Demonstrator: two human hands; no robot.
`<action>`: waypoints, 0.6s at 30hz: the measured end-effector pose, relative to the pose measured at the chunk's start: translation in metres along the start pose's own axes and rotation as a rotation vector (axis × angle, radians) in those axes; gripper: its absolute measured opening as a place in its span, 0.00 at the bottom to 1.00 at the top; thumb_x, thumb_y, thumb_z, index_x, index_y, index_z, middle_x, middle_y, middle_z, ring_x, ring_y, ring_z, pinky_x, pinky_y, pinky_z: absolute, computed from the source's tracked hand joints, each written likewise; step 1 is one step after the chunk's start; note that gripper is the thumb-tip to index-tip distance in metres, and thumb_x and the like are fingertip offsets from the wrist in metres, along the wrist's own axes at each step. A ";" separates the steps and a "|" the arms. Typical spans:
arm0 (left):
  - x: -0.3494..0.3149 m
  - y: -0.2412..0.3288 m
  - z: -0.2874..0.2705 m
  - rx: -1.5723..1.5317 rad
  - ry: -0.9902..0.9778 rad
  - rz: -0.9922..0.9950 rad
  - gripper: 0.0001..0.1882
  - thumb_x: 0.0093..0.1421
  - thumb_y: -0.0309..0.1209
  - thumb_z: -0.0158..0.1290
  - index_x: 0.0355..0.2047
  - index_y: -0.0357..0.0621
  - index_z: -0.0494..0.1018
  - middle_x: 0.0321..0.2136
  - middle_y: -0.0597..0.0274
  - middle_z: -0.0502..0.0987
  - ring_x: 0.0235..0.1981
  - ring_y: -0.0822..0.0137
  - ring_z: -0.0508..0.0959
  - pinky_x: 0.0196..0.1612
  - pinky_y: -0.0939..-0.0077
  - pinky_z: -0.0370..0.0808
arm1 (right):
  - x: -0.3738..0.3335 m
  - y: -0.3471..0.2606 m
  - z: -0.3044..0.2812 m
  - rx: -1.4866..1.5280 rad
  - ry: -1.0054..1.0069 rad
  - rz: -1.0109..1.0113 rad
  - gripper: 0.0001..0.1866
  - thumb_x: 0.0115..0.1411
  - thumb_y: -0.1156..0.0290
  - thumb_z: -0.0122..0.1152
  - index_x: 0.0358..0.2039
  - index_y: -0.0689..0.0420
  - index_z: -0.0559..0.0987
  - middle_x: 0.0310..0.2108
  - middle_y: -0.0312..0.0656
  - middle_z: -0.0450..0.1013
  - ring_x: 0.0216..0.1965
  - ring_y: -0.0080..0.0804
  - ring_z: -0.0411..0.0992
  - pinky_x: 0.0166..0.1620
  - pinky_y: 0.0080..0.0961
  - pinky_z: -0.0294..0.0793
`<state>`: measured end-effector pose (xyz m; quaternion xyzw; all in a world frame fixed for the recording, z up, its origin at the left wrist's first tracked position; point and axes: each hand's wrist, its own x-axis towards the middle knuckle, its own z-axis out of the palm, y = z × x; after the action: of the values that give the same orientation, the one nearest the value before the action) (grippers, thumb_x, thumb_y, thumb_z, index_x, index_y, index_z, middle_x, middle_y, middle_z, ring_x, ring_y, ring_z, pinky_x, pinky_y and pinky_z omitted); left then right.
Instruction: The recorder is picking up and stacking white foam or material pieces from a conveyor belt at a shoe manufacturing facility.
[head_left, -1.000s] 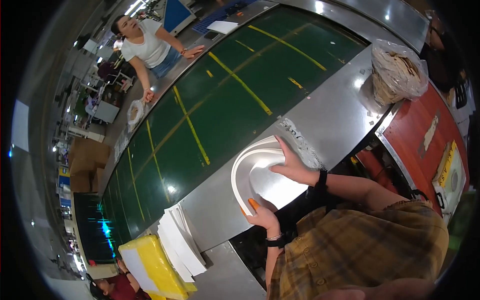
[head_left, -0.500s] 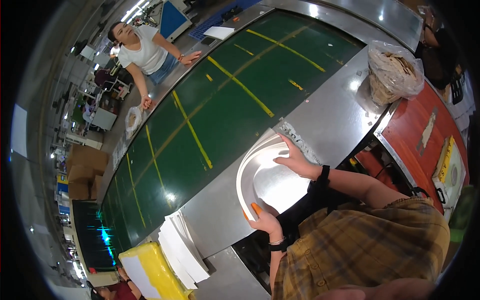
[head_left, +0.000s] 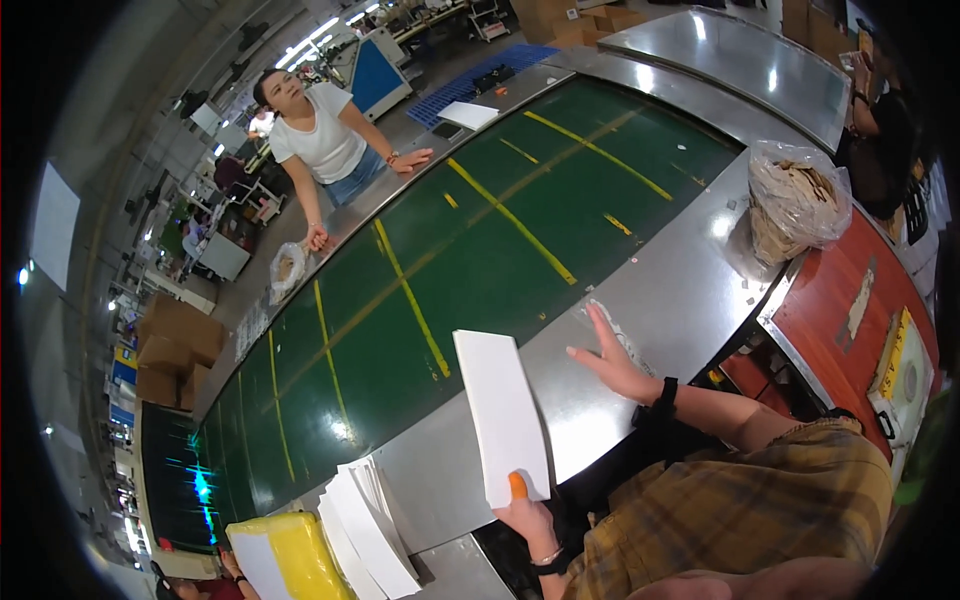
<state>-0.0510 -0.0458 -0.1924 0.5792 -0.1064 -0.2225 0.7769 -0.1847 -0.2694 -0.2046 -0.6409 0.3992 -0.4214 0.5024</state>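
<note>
A flat stack of long white paper sheets [head_left: 503, 415] is gripped at its near end by my left hand [head_left: 527, 520], whose thumb wears an orange finger cover. The far end of the stack reaches over the edge of the green conveyor belt [head_left: 450, 250]. To its right, my right hand [head_left: 617, 362] is apart from the paper, fingers spread and holding nothing, above the metal ledge [head_left: 690, 265]. Another pile of white sheets [head_left: 368, 530] lies fanned on the metal at the left.
Beside the fanned pile sits a yellow-wrapped pack [head_left: 290, 555]. A clear plastic bag of brown scraps [head_left: 797, 200] stands at the right, by a reddish board [head_left: 850, 310]. Across the belt a person in white [head_left: 325, 135] rests both hands on the far edge.
The paper stack was bent in a curve between both hands; now it is straight. My right hand has let go of its far end and opened.
</note>
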 end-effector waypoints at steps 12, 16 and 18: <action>0.019 0.022 -0.022 0.445 -0.474 0.030 0.21 0.53 0.22 0.66 0.47 0.29 0.76 0.38 0.57 0.80 0.38 0.68 0.78 0.45 0.75 0.74 | 0.047 -0.004 -0.016 0.160 0.261 -0.031 0.25 0.67 0.60 0.54 0.59 0.61 0.68 0.40 0.46 0.72 0.41 0.31 0.70 0.46 0.29 0.70; 0.044 0.029 -0.036 0.480 -0.478 0.062 0.19 0.60 0.27 0.59 0.50 0.29 0.74 0.39 0.54 0.79 0.40 0.64 0.78 0.48 0.69 0.75 | 0.037 -0.003 -0.012 0.277 0.339 0.084 0.16 0.69 0.59 0.54 0.31 0.59 0.72 0.22 0.29 0.62 0.26 0.16 0.60 0.30 0.22 0.62; 0.047 0.030 -0.025 0.441 -0.487 0.012 0.18 0.62 0.30 0.57 0.49 0.32 0.76 0.38 0.54 0.79 0.39 0.62 0.78 0.47 0.69 0.75 | 0.030 -0.008 -0.013 0.250 0.363 0.099 0.20 0.68 0.58 0.55 0.24 0.58 0.67 0.20 0.26 0.56 0.25 0.14 0.55 0.28 0.20 0.58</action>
<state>0.0078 -0.0395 -0.1763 0.6626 -0.3381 -0.3213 0.5860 -0.1861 -0.3004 -0.1911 -0.4668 0.4586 -0.5507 0.5181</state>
